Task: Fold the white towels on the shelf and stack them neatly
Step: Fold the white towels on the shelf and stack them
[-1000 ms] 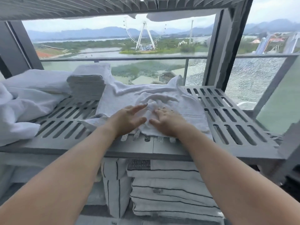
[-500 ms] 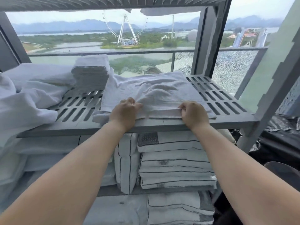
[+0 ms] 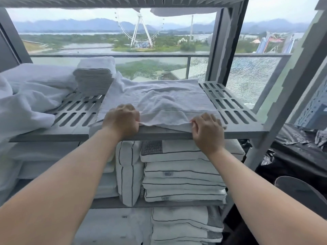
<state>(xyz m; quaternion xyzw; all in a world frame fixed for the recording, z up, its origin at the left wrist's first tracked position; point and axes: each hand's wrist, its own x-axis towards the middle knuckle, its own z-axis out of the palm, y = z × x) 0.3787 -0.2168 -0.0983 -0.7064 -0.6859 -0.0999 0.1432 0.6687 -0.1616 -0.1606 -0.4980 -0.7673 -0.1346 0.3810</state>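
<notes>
A white towel (image 3: 159, 96) lies spread over the middle of the grey slatted shelf (image 3: 230, 105), its near edge at the shelf's front lip. My left hand (image 3: 122, 119) grips that near edge on the left with curled fingers. My right hand (image 3: 207, 128) pinches the same edge on the right. Between the hands the towel's edge is lifted slightly off the shelf. A stack of folded white towels (image 3: 95, 76) stands at the back left of the shelf.
Loose white linen (image 3: 30, 96) is heaped on the shelf's left side. Folded striped linens (image 3: 182, 174) fill the lower shelves. A window frame post (image 3: 221, 46) rises behind the shelf; black plastic bags (image 3: 297, 147) lie at the right.
My hands went from pressing the bunched towel's middle to gripping its near edge, apart from each other. The towel now lies flatter and its front edge is raised a little.
</notes>
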